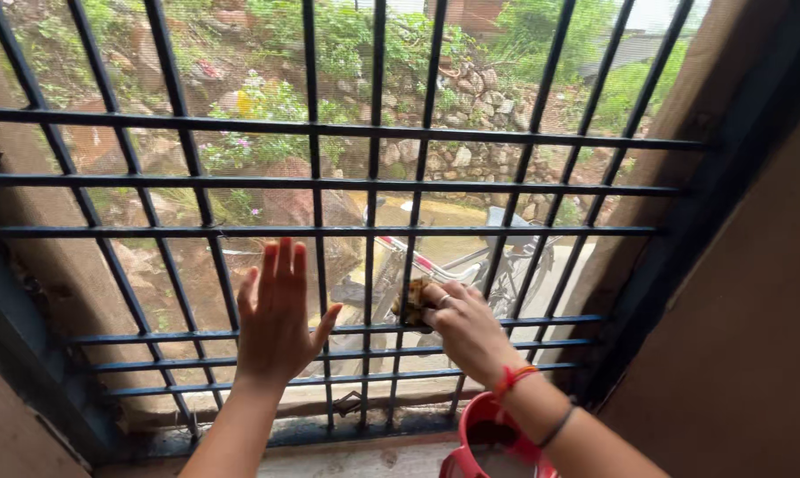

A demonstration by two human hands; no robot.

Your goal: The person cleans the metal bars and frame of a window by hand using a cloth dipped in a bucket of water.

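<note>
Red bucket [488, 434] nearest, under right wrist. Right hand [466, 327] fingers closed on a brownish sponge [412, 303], pressed against the window grille [373, 230]; likely soft, light, best pinched at its edges. Left hand [276, 323] open, flat on bars. Bicycle [497, 257] outside.

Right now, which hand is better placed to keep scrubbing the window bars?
Right. The right hand already grips the sponge against a bar of the window grille, with the red bucket just below its wrist. The left hand is open, flat on the bars, holding nothing.
</note>
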